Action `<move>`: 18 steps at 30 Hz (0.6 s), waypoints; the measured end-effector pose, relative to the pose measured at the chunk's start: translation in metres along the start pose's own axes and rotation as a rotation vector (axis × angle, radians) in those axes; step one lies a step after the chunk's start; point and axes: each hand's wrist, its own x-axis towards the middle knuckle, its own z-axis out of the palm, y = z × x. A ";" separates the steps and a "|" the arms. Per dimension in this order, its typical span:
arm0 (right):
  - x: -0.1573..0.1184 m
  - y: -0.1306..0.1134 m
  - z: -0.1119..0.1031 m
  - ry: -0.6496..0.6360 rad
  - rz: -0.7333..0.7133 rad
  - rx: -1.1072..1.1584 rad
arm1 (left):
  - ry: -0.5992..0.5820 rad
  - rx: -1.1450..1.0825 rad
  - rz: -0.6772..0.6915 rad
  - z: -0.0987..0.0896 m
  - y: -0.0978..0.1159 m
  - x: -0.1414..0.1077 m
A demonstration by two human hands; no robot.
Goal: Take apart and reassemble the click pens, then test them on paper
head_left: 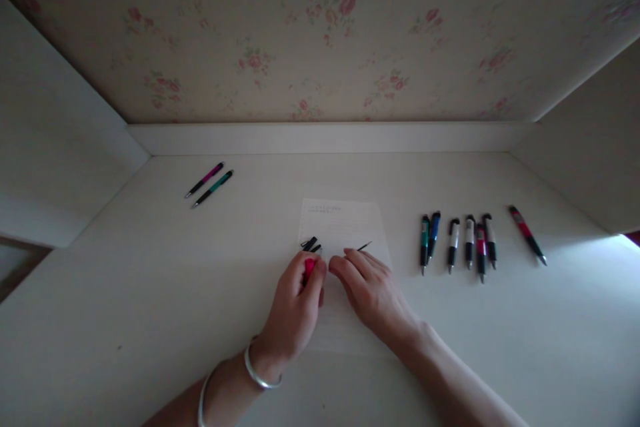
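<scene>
My left hand (295,303) is closed around a pink pen barrel (309,268), of which only a short stretch shows between thumb and fingers. Just beyond it lie small black pen parts (310,244) on a lined sheet of paper (345,225). Close to its right, my right hand (367,283) has its fingertips pinched together. Whatever they hold, if anything, is too small or hidden to make out. A thin dark pen refill (365,246) pokes out past the right fingers; whether it is touched I cannot tell.
At the back left lie a purple pen (205,180) and a green pen (213,189). To the right, several pens (470,242) lie in a row, with a red and black pen (525,230) farther right. White panels flank the desk (165,293); a flowered wall (320,47) stands behind.
</scene>
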 end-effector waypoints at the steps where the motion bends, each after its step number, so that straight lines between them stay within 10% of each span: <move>1: 0.000 0.000 0.000 0.029 -0.001 0.030 | 0.005 -0.002 -0.001 0.000 0.001 0.000; 11: -0.003 -0.001 0.001 0.129 0.053 0.267 | -0.114 -0.133 -0.021 -0.001 -0.002 -0.001; 18: -0.003 -0.006 0.003 0.130 0.458 0.660 | -0.080 -0.133 0.014 -0.002 0.000 -0.004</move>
